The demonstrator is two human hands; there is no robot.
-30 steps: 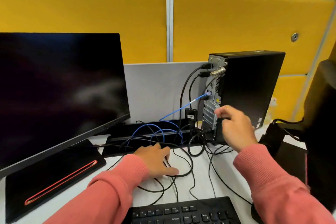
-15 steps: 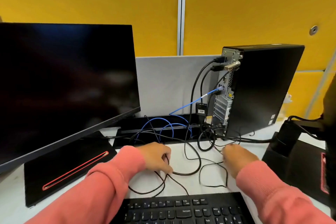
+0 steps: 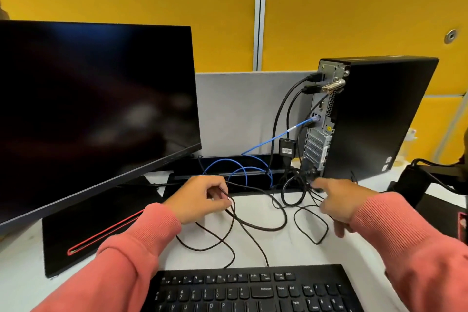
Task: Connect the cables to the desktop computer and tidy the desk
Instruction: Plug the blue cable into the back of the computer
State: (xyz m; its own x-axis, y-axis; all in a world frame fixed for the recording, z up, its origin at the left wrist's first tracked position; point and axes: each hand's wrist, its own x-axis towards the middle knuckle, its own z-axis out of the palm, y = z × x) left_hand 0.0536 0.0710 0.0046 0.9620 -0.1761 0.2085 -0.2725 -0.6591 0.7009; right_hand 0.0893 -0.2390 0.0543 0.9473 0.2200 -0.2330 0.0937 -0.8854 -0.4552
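Observation:
A black desktop tower (image 3: 377,119) stands at the back right with its rear panel facing me. Black cables and a blue network cable (image 3: 276,138) are plugged into that panel. Loose black cables (image 3: 255,225) loop over the white desk in front of it. My left hand (image 3: 200,199) pinches a thin black cable between curled fingers near the blue coil. My right hand (image 3: 339,200) hovers over the cable tangle below the tower, its forefinger stretched toward the tower's base; it is blurred and holds nothing I can see.
A large dark monitor (image 3: 88,109) fills the left, over a black stand base with a red stripe (image 3: 101,225). A black keyboard (image 3: 253,291) lies at the near edge. A black tray (image 3: 228,175) holds the blue coil. A black monitor arm base (image 3: 417,180) sits at right.
My right hand dropped from the tower's rear panel to the desk, then reached forward toward the tower's base. My left hand lifted slightly and took a thin cable between its fingers.

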